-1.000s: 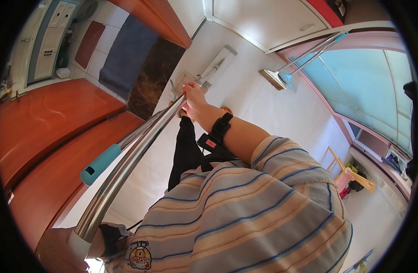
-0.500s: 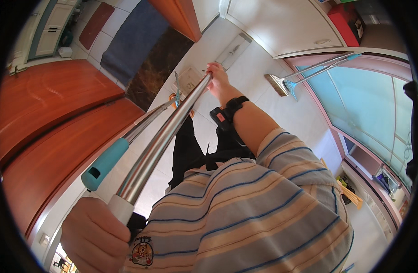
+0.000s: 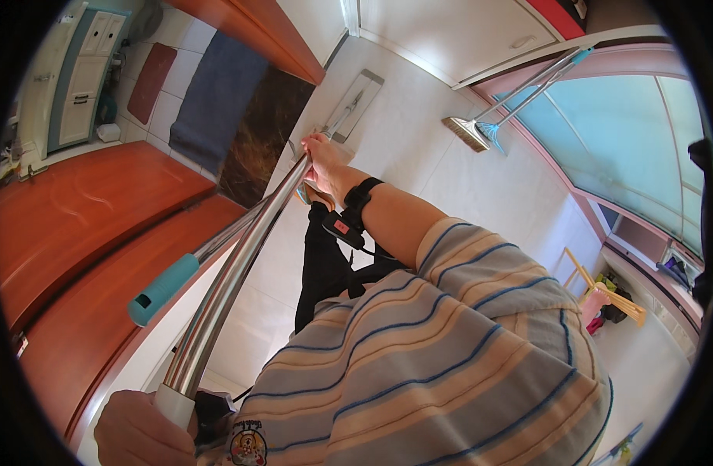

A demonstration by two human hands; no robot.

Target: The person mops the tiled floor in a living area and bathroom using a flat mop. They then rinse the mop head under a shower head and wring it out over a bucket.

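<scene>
A shiny metal mop pole (image 3: 240, 272) slants from the lower left up to a flat rectangular mop head (image 3: 356, 105) on the pale tiles. Around the white end of the pole, close to my body, my left hand (image 3: 143, 429) is closed. Farther along, my right hand (image 3: 322, 158) grips the same pole, a black strap and small device (image 3: 345, 225) on its wrist. A second metal pole with a teal handle (image 3: 164, 290) lies along the mop pole's left side. Its far end is hidden, and I cannot tell what supports it.
Reddish wooden door panels (image 3: 100, 210) stand at left, with a dark blue mat (image 3: 224, 101) beyond. Two brooms (image 3: 477, 133) lean by the glass door (image 3: 605, 140) at right. A wooden rack (image 3: 605, 291) stands farther right. One shoe (image 3: 318, 196) shows beneath my right hand.
Both hands have drawn left and slightly nearer along with the mop pole. The mop head has shifted left in view, and the whole view has turned a little.
</scene>
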